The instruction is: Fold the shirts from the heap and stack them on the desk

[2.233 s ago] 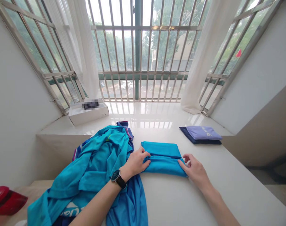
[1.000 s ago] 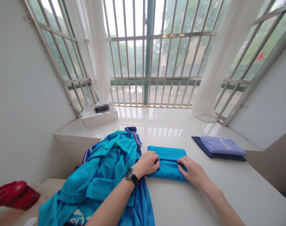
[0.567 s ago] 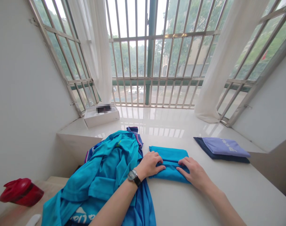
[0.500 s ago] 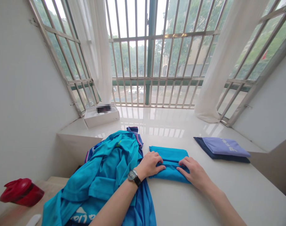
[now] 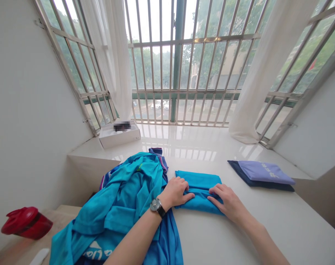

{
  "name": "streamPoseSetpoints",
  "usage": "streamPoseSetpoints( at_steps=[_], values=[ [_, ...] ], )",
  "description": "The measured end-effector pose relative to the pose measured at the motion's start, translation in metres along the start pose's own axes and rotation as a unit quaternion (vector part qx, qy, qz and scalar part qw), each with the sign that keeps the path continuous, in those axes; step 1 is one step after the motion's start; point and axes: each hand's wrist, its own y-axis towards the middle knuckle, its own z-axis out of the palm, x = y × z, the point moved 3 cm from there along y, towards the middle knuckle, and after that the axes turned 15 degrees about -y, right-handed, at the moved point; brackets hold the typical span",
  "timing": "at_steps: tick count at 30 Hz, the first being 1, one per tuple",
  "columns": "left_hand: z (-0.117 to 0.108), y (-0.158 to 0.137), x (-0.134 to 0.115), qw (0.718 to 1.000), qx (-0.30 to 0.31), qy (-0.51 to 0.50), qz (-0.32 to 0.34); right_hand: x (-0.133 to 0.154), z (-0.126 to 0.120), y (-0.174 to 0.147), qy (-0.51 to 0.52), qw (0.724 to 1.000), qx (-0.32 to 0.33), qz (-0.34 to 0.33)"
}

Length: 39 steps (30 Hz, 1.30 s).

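Observation:
A bright blue shirt (image 5: 197,179), folded into a flat rectangle, lies on the white surface in front of me. My left hand (image 5: 176,192) rests at its left side, fingertips and thumb closed on the cloth along a fold across the middle. At the right end, my right hand (image 5: 226,198) pinches the same fold between thumb and fingers. The cloth between the hands is slightly ridged. Beside my left forearm is a rumpled heap of turquoise and blue clothes (image 5: 123,195), with white lettering and some striped edging. My left wrist wears a black-strapped watch (image 5: 155,205).
Two folded garments, one lavender (image 5: 267,172) over one dark navy (image 5: 247,181), lie at the right. A white open box (image 5: 120,138) stands on the sill at the back left. Lower left is a red object (image 5: 28,222). Window bars (image 5: 178,66) and white curtains (image 5: 250,92) border the back.
The view has shifted very slightly. Both hands stay on the folded blue shirt in nearly the same places, with no clear change in the cloth.

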Motion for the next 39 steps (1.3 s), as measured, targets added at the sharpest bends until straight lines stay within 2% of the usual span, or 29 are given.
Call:
streamPoseSetpoints(
  at_steps=[20,34,39],
  values=[
    [0.001,0.0,-0.001,1.0,0.021,-0.008,0.022,-0.004,0.0,-0.001,0.003,1.0,0.008,0.026],
    [0.002,0.003,0.0,0.999,0.035,-0.003,-0.022,-0.01,-0.003,-0.002,0.013,0.999,0.025,0.046],
    [0.003,0.004,0.0,0.999,0.034,0.006,-0.026,-0.016,-0.002,-0.003,0.002,0.999,0.034,0.032]
  ],
)
